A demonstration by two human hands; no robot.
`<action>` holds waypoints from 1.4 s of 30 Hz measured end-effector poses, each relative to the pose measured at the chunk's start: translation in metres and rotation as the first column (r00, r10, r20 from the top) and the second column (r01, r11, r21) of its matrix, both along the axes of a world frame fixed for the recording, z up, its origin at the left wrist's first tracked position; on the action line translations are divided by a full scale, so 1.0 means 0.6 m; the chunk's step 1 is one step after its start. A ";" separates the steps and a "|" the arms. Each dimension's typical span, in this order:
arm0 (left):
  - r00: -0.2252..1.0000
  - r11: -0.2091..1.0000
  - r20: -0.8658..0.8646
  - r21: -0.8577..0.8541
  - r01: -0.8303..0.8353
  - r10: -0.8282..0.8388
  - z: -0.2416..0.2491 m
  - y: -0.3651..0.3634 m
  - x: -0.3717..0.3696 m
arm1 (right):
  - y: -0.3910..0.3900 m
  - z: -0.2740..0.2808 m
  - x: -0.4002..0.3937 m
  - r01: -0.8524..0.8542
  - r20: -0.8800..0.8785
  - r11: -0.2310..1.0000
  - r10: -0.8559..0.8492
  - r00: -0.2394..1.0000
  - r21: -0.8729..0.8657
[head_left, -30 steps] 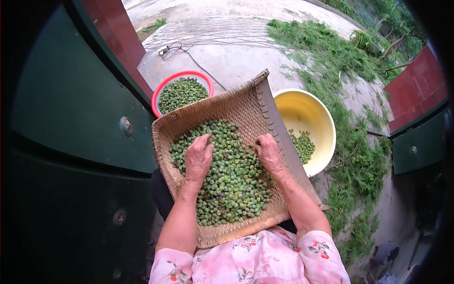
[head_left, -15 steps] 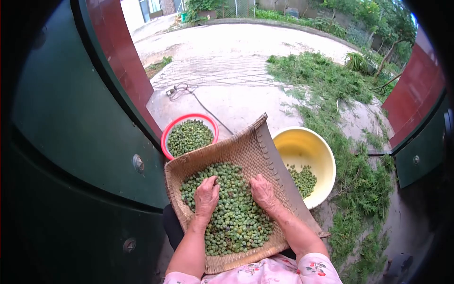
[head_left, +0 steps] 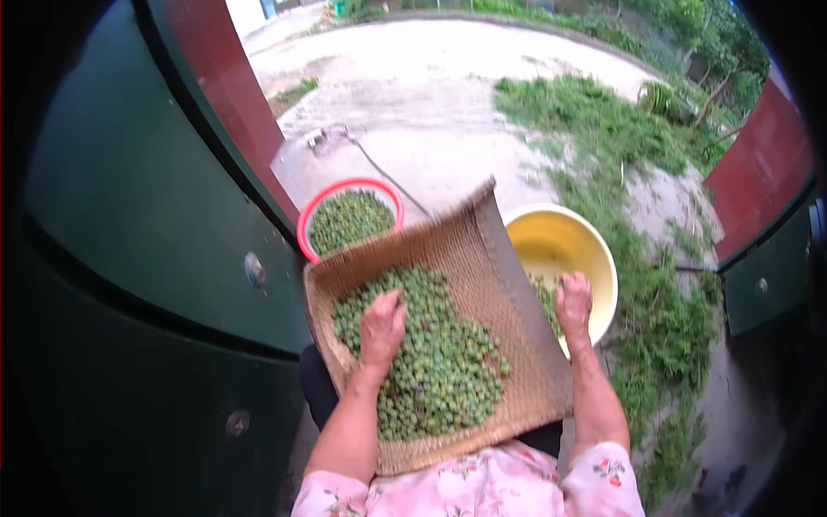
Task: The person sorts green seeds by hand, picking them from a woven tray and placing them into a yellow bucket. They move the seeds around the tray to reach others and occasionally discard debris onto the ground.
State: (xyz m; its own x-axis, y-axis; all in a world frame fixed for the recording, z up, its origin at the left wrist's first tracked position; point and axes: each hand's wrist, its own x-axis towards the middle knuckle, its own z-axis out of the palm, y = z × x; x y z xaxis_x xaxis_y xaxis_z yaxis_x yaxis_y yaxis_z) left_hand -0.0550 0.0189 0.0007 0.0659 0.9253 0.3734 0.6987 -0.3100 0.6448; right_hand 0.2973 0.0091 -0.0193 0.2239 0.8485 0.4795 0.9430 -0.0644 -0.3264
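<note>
A woven basket tray (head_left: 534, 379) rests on my lap, with many small green fruits (head_left: 448, 370) spread over its left and middle part. My left hand (head_left: 382, 327) is over the fruits, its fingers curled together; anything between them is hidden. Beyond the tray's right edge, my right hand (head_left: 575, 302) hangs over the yellow basin (head_left: 596, 250) with its fingers closed, and I cannot make out what they hold. More green fruits (head_left: 545, 297) lie at the bottom of that basin, partly hidden by the tray.
Behind the tray stands a red-rimmed basin (head_left: 400, 202) full of green fruits. A dark green door (head_left: 155, 224) is at the left. Cut green branches (head_left: 655, 319) cover the ground on the right. A cable (head_left: 388, 175) runs over the concrete behind.
My right hand has moved right, from the fruits in the tray to over the yellow basin. My left hand stays over the fruits. The view has shifted slightly.
</note>
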 end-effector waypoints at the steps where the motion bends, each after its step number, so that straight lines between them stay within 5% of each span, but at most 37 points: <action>1: 1.000 1.000 0.013 0.001 0.003 -0.003 0.005 -0.001 0.001 | -0.002 0.001 0.001 -0.040 -0.002 0.999 0.040 0.999 0.018; 5: 0.997 0.996 0.076 -0.090 -0.003 0.010 0.006 0.000 0.003 | -0.032 0.016 -0.107 -0.436 -0.359 0.900 0.411 0.838 0.013; 9: 0.996 0.994 0.088 -0.107 -0.009 0.018 0.002 0.002 0.003 | -0.064 -0.008 -0.200 -0.795 -0.153 0.595 0.781 0.606 -0.117; 17: 0.996 0.993 0.092 -0.119 -0.008 0.019 0.002 0.002 0.001 | -0.045 -0.016 -0.130 -0.577 -0.088 0.793 0.572 0.816 -0.196; 21: 0.995 0.993 0.095 -0.121 -0.009 0.020 0.006 0.002 0.002 | -0.045 -0.013 -0.090 -0.504 -0.397 0.852 0.418 0.817 -0.139; 25: 0.995 0.993 0.100 -0.118 -0.006 0.018 0.004 0.001 0.001 | -0.039 -0.019 -0.081 -0.367 -0.443 0.928 0.302 0.844 -0.067; 32: 0.996 0.993 0.092 -0.120 -0.006 0.017 0.003 0.001 0.001 | -0.035 -0.033 -0.075 -0.159 -0.286 0.983 0.126 0.950 -0.094; 39: 0.995 1.000 0.093 0.017 0.022 -0.023 0.024 -0.009 0.019 | -0.020 -0.057 -0.110 -0.230 -0.117 0.968 0.219 0.969 -0.099; 42: 0.992 0.994 0.092 0.066 0.085 -0.091 0.028 -0.017 0.036 | -0.024 -0.055 -0.112 -0.217 -0.224 0.974 0.198 0.954 -0.067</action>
